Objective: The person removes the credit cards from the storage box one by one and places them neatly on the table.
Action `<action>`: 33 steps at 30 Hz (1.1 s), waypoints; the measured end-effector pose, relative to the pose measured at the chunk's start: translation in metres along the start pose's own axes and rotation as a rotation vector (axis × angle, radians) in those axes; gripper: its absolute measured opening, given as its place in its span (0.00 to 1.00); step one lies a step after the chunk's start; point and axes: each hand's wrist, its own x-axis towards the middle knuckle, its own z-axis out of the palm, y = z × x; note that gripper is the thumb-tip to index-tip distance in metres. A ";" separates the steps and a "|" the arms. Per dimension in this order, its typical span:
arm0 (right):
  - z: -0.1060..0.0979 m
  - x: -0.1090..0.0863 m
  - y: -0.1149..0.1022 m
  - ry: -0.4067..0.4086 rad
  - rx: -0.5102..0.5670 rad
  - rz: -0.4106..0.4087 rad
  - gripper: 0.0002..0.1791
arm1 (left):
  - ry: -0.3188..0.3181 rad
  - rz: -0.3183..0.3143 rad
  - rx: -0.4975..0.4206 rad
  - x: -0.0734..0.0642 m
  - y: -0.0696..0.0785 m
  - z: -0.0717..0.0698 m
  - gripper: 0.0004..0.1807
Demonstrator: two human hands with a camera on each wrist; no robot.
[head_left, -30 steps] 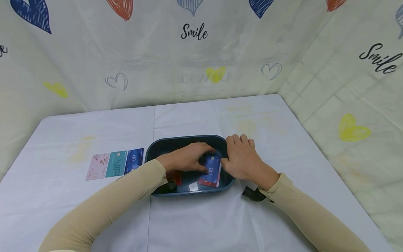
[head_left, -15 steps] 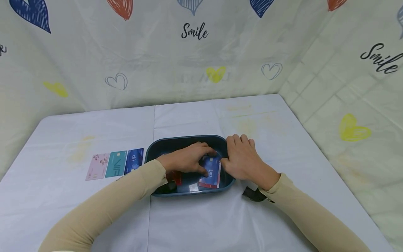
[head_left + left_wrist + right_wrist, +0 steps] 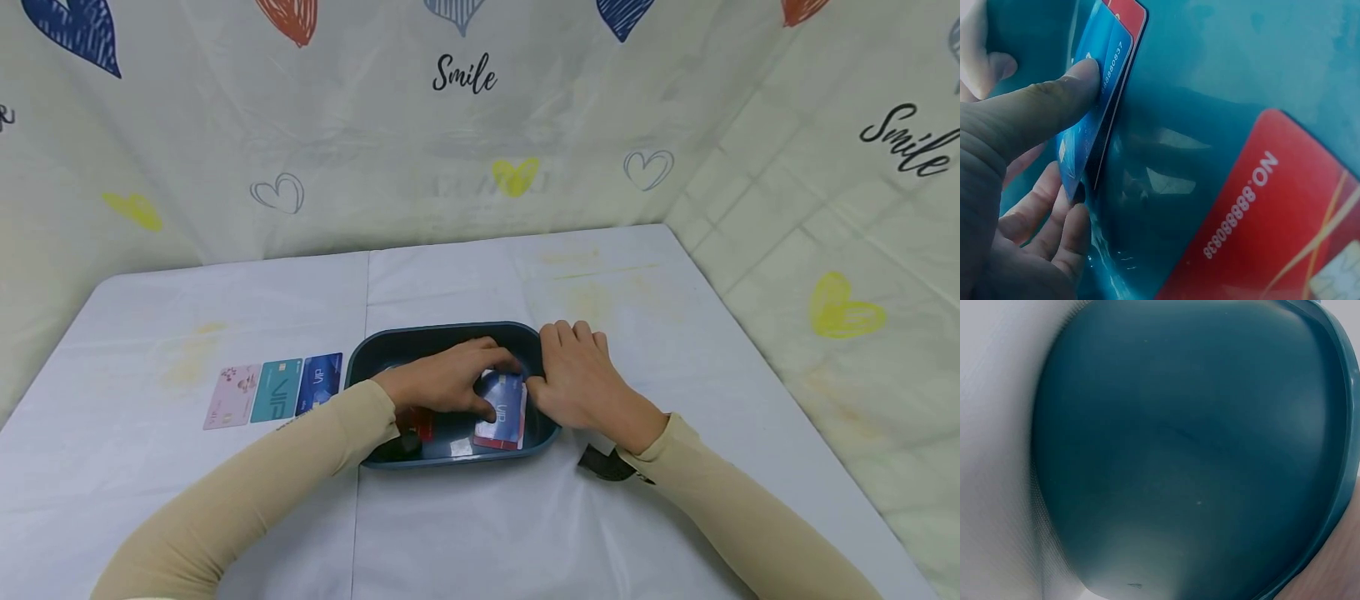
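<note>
A dark teal plastic tray (image 3: pixel 457 460) stands on the white table. My left hand (image 3: pixel 442 375) reaches into it and pinches a blue VIP card (image 3: pixel 501 398), thumb on its printed face and fingers curled at its far edge. In the left wrist view this blue card (image 3: pixel 1113 65) leans at a slant over a red card (image 3: pixel 1135 14), whose edge shows behind it. Another red card (image 3: pixel 1241 212) lies flat on the tray floor, partly covered by my left wrist in the head view. My right hand (image 3: pixel 588 383) grips the tray's right rim, fingers over the outside and thumb at the inner side.
Left of the tray, a pink card (image 3: pixel 232 397), a teal VIP card (image 3: pixel 276 390) and a dark blue card (image 3: pixel 320 382) lie in a row. My left sleeve (image 3: pixel 300 467) crosses the tray's near left corner. A printed curtain (image 3: pixel 375 125) rises behind the table.
The blue card has shifted slightly toward me and its face looks lighter, with my left fingertips moving a little along with it. My right hand stays on the rim.
</note>
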 end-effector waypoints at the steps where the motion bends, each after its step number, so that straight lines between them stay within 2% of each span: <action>1: 0.000 0.000 0.000 0.001 0.000 -0.001 0.17 | 0.001 0.000 -0.005 0.000 0.000 0.000 0.34; 14: 0.001 0.000 0.001 0.020 0.002 -0.010 0.16 | 0.011 0.009 -0.037 -0.002 0.002 -0.001 0.31; 22: 0.003 0.000 0.002 0.019 0.014 -0.017 0.14 | 0.000 0.017 -0.133 -0.002 0.001 -0.001 0.30; 29: 0.002 0.000 0.002 0.017 0.015 -0.019 0.14 | 0.008 0.013 -0.164 -0.003 0.001 -0.001 0.30; 33: 0.002 0.000 0.002 0.017 0.021 -0.018 0.14 | -0.008 -0.006 -0.183 -0.003 0.002 -0.002 0.30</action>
